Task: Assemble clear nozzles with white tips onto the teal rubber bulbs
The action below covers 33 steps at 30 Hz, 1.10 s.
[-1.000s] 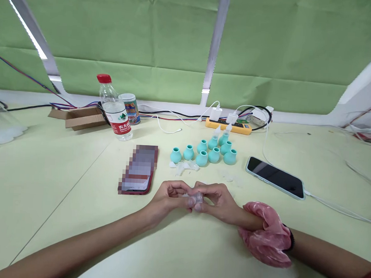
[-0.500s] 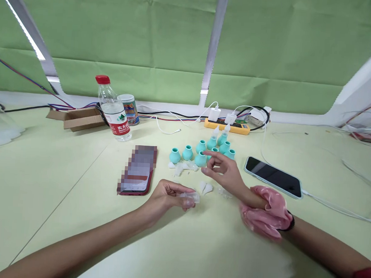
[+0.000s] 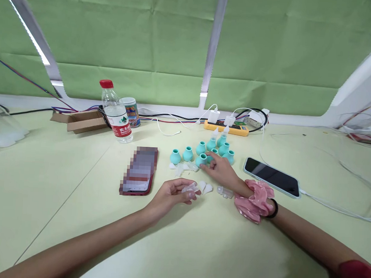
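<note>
My left hand (image 3: 170, 193) pinches a clear cap (image 3: 190, 189) while my right hand (image 3: 221, 170), fingers seemingly loose, touches a teal bulb (image 3: 201, 159), best gripped squarely.

Red phone (image 3: 139, 171) screen pixelated, we read nothing there; right hand (image 3: 221, 170) covers part of teal bulb (image 3: 201, 159), contact unclear to us; clear piece (image 3: 190, 189) in left hand (image 3: 172, 194) too small, shape unclear; both forearms cut off by bottom edge.
</note>
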{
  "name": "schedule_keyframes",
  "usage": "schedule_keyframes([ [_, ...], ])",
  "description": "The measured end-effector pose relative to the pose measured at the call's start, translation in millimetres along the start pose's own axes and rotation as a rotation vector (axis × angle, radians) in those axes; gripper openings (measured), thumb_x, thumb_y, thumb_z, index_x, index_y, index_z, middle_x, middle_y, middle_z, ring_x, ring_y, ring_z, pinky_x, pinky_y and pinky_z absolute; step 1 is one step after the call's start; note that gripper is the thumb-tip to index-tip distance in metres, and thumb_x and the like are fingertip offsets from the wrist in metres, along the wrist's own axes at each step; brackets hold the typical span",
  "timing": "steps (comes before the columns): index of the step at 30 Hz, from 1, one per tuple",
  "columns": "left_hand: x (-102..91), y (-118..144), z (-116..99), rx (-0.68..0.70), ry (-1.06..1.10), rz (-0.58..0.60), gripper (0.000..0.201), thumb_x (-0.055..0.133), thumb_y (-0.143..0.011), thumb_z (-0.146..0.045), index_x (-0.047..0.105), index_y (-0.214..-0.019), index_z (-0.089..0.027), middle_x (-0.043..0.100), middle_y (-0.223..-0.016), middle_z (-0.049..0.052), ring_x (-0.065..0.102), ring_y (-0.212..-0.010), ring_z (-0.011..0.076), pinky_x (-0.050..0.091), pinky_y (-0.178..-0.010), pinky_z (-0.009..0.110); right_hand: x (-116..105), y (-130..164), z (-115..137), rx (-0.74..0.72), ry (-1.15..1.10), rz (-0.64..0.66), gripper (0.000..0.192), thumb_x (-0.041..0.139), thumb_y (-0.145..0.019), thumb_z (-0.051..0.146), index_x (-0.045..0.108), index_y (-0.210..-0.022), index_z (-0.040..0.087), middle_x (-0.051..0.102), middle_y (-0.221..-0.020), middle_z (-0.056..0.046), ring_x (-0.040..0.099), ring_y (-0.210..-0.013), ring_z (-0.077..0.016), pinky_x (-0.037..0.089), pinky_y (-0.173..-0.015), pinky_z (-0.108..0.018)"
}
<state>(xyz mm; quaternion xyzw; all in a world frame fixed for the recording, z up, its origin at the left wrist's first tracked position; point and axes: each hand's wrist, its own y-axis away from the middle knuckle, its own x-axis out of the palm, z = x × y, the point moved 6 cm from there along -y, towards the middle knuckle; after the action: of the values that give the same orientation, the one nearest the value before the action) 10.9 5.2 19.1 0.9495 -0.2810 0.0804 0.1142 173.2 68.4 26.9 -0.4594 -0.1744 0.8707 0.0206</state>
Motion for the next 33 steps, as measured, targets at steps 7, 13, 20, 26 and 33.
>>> schedule_keyframes([
  [7, -9.3, 9.0, -20.0, 0.281, -0.339, -0.239, 0.025, 0.066, -0.065, -0.025, 0.060, -0.089, -0.018, 0.051, -0.086, 0.003, 0.046, -0.079, 0.0139, 0.039, -0.067, 0.023, -22.5, 6.2, 21.0, -0.146, -0.044, -0.238, 0.023, 0.060, -0.063, 0.036, 0.051, -0.074, 0.018, 0.049, -0.067, -0.001, 0.046, -0.058, -0.0124, 0.039, -0.054, -0.025],
  [13, -14.7, 8.2, -19.5, 0.313, -0.264, -0.284, 0.023, 0.058, -0.073, -0.027, 0.051, -0.094, -0.020, 0.053, -0.091, 0.002, 0.049, -0.078, 0.0132, 0.040, -0.067, 0.022, -21.3, 22.4, 51.7, -0.344, -0.290, -0.141, 0.021, 0.060, -0.063, 0.024, 0.045, -0.077, 0.020, 0.056, -0.088, -0.005, 0.053, -0.080, -0.0176, 0.045, -0.063, -0.029],
  [20, -15.3, 10.0, -22.3, 0.366, -0.247, -0.298, 0.022, 0.057, -0.075, -0.028, 0.052, -0.095, -0.020, 0.053, -0.091, 0.003, 0.047, -0.086, 0.0153, 0.037, -0.073, 0.024, -4.7, 43.0, 62.6, -0.349, -0.379, -0.030, 0.024, 0.057, -0.063, 0.020, 0.046, -0.085, 0.018, 0.053, -0.075, -0.001, 0.050, -0.065, -0.0123, 0.042, -0.057, -0.024],
  [26, -26.5, 12.4, -27.1, 0.410, -0.345, -0.463, 0.026, 0.065, -0.067, -0.028, 0.062, -0.091, -0.021, 0.038, -0.071, -0.001, 0.037, -0.065, 0.0102, 0.033, -0.058, 0.021, 5.4, 58.2, 71.8, -0.507, -0.370, 0.015, 0.026, 0.053, -0.067, 0.020, 0.044, -0.091, 0.019, 0.055, -0.079, -0.003, 0.050, -0.067, -0.0139, 0.042, -0.061, -0.027],
  [33, -23.6, 7.4, -19.1, 0.321, -0.177, -0.399, 0.023, 0.060, -0.071, -0.029, 0.053, -0.090, -0.017, 0.050, -0.072, 0.000, 0.048, -0.070, 0.0114, 0.040, -0.065, 0.022, 8.7, 57.2, 67.2, -0.489, -0.342, -0.007, 0.029, 0.051, -0.068, 0.017, 0.045, -0.096, 0.020, 0.053, -0.080, -0.004, 0.050, -0.070, -0.0155, 0.043, -0.063, -0.029],
])
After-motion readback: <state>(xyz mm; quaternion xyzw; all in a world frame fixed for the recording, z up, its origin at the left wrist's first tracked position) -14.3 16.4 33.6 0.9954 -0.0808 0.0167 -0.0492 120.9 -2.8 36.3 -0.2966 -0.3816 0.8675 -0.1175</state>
